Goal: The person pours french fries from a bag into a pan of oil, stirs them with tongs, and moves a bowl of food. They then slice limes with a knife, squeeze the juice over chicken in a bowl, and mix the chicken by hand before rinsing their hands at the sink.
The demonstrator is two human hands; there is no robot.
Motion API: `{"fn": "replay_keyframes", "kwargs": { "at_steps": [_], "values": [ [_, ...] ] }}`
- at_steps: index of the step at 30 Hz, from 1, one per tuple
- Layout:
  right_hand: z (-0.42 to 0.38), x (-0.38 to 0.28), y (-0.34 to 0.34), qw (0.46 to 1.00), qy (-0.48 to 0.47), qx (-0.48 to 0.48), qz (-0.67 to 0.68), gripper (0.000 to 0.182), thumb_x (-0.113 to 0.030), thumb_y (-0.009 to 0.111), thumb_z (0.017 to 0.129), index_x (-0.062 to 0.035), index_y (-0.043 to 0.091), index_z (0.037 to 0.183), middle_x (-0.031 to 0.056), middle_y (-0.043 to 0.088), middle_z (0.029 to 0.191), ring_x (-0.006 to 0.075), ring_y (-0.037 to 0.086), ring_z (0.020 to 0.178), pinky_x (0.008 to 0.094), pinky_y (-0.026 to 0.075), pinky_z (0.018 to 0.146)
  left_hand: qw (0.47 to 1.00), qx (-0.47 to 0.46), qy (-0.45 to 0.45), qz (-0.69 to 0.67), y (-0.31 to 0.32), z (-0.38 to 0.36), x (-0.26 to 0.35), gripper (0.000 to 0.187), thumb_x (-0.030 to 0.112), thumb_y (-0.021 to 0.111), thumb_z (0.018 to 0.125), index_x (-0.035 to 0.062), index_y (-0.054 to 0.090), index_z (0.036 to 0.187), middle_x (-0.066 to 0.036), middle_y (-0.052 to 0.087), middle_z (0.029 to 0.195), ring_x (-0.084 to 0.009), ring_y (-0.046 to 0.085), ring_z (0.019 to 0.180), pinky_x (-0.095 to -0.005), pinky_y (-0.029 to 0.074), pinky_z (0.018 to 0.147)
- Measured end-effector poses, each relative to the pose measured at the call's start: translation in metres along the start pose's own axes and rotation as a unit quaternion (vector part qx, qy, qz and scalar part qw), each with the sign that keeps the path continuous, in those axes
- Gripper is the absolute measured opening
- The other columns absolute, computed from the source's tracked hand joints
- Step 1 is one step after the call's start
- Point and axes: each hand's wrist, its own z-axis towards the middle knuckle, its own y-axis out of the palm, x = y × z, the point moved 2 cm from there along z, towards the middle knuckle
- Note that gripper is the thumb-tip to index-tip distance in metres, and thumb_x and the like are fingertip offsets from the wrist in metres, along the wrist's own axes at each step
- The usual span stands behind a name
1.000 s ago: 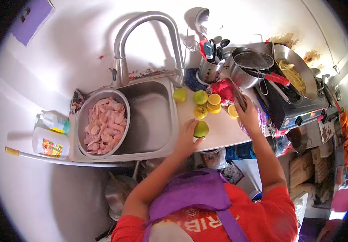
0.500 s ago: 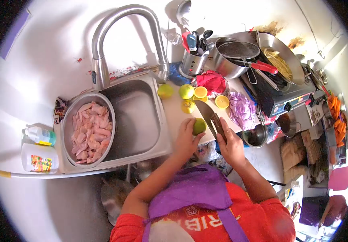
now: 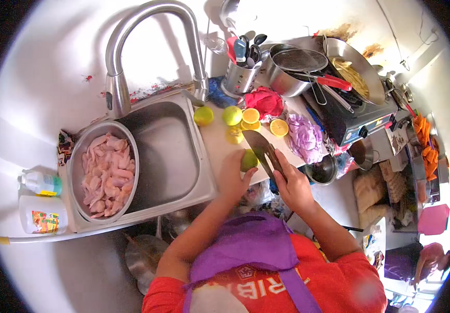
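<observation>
On the counter (image 3: 212, 151) by the sink, my left hand (image 3: 234, 180) grips a green lime (image 3: 248, 158) from its near side. My right hand (image 3: 294, 185) is wrapped around the handle of a knife (image 3: 257, 142), whose wide blade overlaps the lime's right side in this view. Beyond the blade lie cut citrus halves with yellow flesh, including one half (image 3: 278, 127) facing up on the right. Two whole limes, a left one (image 3: 203, 116) and a right one (image 3: 232, 115), rest farther back.
Raw chicken pieces (image 3: 109, 175) fill an oval metal basin (image 3: 73, 180) over the sink's (image 3: 175, 156) left side. A purple bag (image 3: 304, 134), a red bag (image 3: 263, 102) and a utensil holder (image 3: 238, 78) stand behind; a stove (image 3: 358, 122) is at right. Another person (image 3: 433, 258) appears far right.
The knife blade has come closer to the lime, now overlapping its right side. My right hand has shifted left with it. The whole view has also moved slightly.
</observation>
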Motion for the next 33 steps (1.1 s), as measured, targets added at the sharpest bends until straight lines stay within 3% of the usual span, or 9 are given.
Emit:
{"fn": "replay_keyframes", "kwargs": {
  "at_steps": [2, 12, 14, 18, 21, 30, 33],
  "values": [
    [0.006, -0.004, -0.001, 0.998, 0.036, -0.044, 0.011, 0.050, -0.010, 0.052, 0.087, -0.0055, 0.037, 0.134, 0.0246, 0.060, 0.096, 0.0378, 0.061, 0.083, 0.0391, 0.048, 0.071, 1.000, 0.005, 0.005, -0.001, -0.002, 0.001, 0.000, 0.055, 0.021, 0.070, 0.072, 0.0000, 0.046, 0.117, -0.021, 0.050, 0.114, -0.0376, 0.048, 0.104, -0.0429, 0.039, 0.091],
    [0.013, -0.008, -0.002, 0.998, 0.044, -0.044, 0.019, 0.049, -0.011, 0.051, 0.087, -0.0031, 0.037, 0.133, 0.0252, 0.060, 0.094, 0.0384, 0.061, 0.082, 0.0399, 0.048, 0.072, 0.999, -0.003, -0.005, -0.043, 0.001, -0.001, -0.006, 0.058, 0.024, 0.068, 0.075, -0.0004, 0.044, 0.122, -0.022, 0.049, 0.117, -0.0387, 0.047, 0.107, -0.0433, 0.037, 0.093],
    [0.018, -0.010, 0.004, 0.999, 0.034, -0.030, 0.019, 0.048, -0.011, 0.051, 0.087, -0.0024, 0.038, 0.132, 0.0252, 0.060, 0.094, 0.0387, 0.061, 0.082, 0.0398, 0.048, 0.072, 1.000, -0.006, -0.003, -0.016, 0.002, 0.001, -0.005, 0.052, 0.018, 0.069, 0.072, 0.0002, 0.047, 0.116, -0.021, 0.050, 0.114, -0.0379, 0.047, 0.106, -0.0430, 0.039, 0.092],
    [0.046, -0.004, 0.021, 0.999, 0.029, -0.016, 0.028, 0.048, -0.012, 0.051, 0.086, -0.0044, 0.039, 0.131, 0.0253, 0.060, 0.093, 0.0393, 0.059, 0.083, 0.0424, 0.047, 0.072, 0.999, 0.029, 0.036, 0.008, -0.001, 0.000, 0.004, 0.048, 0.014, 0.069, 0.070, 0.0004, 0.049, 0.112, -0.021, 0.051, 0.111, -0.0377, 0.048, 0.104, -0.0430, 0.040, 0.090],
    [0.043, -0.017, 0.010, 0.994, 0.057, -0.092, -0.020, 0.049, -0.014, 0.050, 0.086, -0.0063, 0.037, 0.133, 0.0242, 0.060, 0.092, 0.0391, 0.059, 0.081, 0.0433, 0.047, 0.071, 0.998, 0.047, 0.027, -0.029, -0.003, 0.003, 0.001, 0.048, 0.014, 0.069, 0.070, 0.0003, 0.049, 0.112, -0.020, 0.051, 0.110, -0.0377, 0.049, 0.102, -0.0430, 0.040, 0.089],
    [0.042, -0.001, 0.034, 0.998, 0.020, -0.051, -0.027, 0.052, -0.017, 0.052, 0.086, -0.0110, 0.035, 0.135, 0.0208, 0.061, 0.087, 0.0368, 0.060, 0.077, 0.0423, 0.048, 0.067, 0.998, 0.045, 0.033, -0.037, 0.000, 0.003, 0.001, 0.049, 0.020, 0.068, 0.074, -0.0014, 0.049, 0.114, -0.021, 0.053, 0.108, -0.0374, 0.049, 0.101, -0.0436, 0.038, 0.089],
    [0.032, -0.023, 0.009, 0.987, 0.083, -0.135, -0.024, 0.052, -0.017, 0.052, 0.086, -0.0115, 0.035, 0.135, 0.0208, 0.061, 0.087, 0.0367, 0.060, 0.078, 0.0424, 0.048, 0.069, 0.998, 0.057, 0.021, -0.033, -0.002, 0.007, -0.005, 0.049, 0.021, 0.068, 0.074, -0.0009, 0.049, 0.114, -0.020, 0.053, 0.108, -0.0359, 0.049, 0.102, -0.0426, 0.039, 0.089]
  ]
}}
